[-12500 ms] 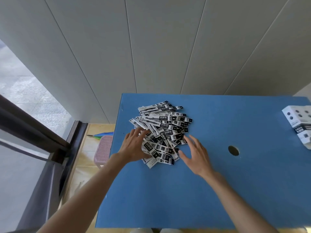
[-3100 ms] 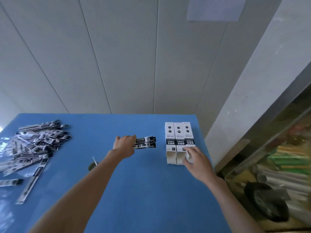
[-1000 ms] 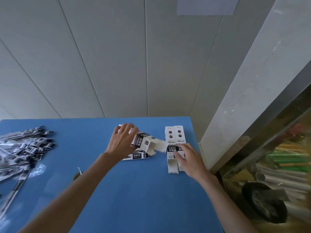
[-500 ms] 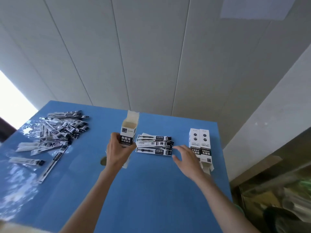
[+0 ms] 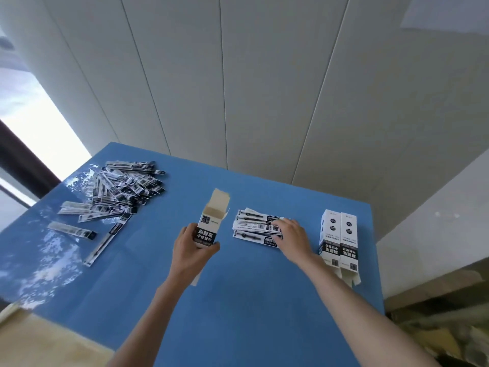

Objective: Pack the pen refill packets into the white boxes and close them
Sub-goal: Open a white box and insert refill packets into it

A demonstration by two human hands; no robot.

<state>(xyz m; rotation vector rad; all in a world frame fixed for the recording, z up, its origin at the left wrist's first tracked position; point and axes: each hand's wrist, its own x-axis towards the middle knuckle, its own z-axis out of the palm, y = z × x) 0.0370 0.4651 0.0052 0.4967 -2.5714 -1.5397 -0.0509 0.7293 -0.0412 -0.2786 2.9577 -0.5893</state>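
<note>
On the table (image 5: pixel 238 300), the refill pile (image 5: pixel 119 192) is found far left, the open box (image 5: pixel 209 229) centre, a small stack (image 5: pixel 256 227) right of it, two boxes (image 5: pixel 338 237) rightmost
</note>
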